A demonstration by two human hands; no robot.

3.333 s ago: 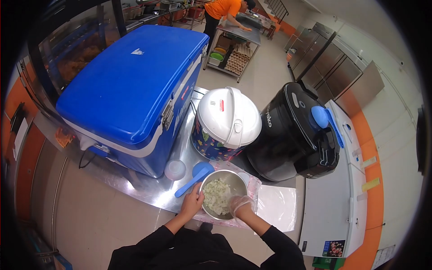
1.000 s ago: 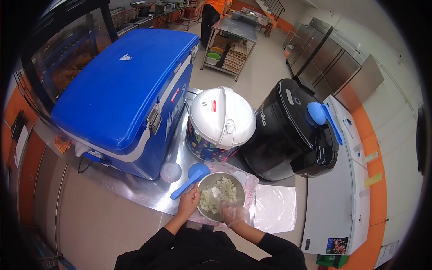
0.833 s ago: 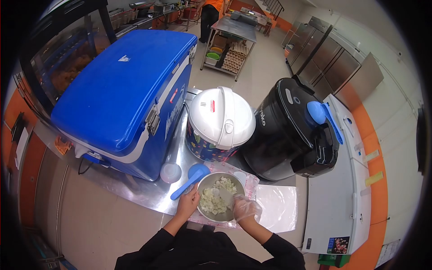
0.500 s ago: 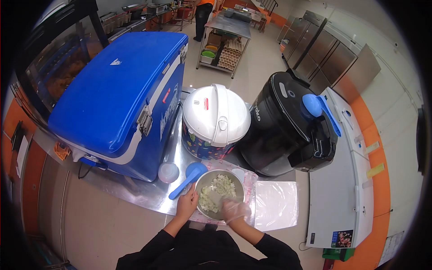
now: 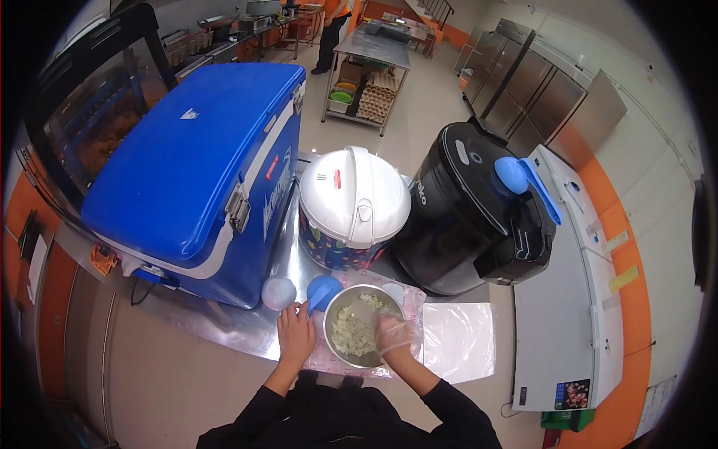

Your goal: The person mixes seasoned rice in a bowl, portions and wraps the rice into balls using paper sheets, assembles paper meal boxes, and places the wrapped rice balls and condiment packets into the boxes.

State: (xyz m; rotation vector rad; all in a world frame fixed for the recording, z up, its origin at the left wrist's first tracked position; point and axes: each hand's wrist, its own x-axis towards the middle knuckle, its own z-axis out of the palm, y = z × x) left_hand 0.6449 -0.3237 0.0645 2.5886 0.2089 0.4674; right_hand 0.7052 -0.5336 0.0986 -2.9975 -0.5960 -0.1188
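Note:
A metal bowl [image 5: 334, 352] holds white, rice-like food with pale green bits [image 5: 353, 331]. To the left of the bowl, my left hand [image 5: 296, 337] is closed over the handle of a blue ladle [image 5: 320, 290]; its grip is partly hidden by the fingers. Inside the bowl's right side, my right hand [image 5: 395, 334] wears a clear plastic glove. Its fingers look curled, and whatever they hold is hidden. A small translucent cup [image 5: 279, 292] stands beside the ladle.
Behind the bowl stand a blue cooler box [image 5: 194, 165], a white-lidded rice cooker [image 5: 351, 194] and a black container [image 5: 449, 217] with another blue ladle [image 5: 516, 176] on top. Plastic sheets [image 5: 460, 340] lie right of the bowl. Farther back, a person [image 5: 331, 34] stands near a steel table [image 5: 374, 45].
My left hand has left the bowl's rim and moved left onto the ladle handle. My right hand has shifted slightly right and up. Less food shows in the bowl's upper right.

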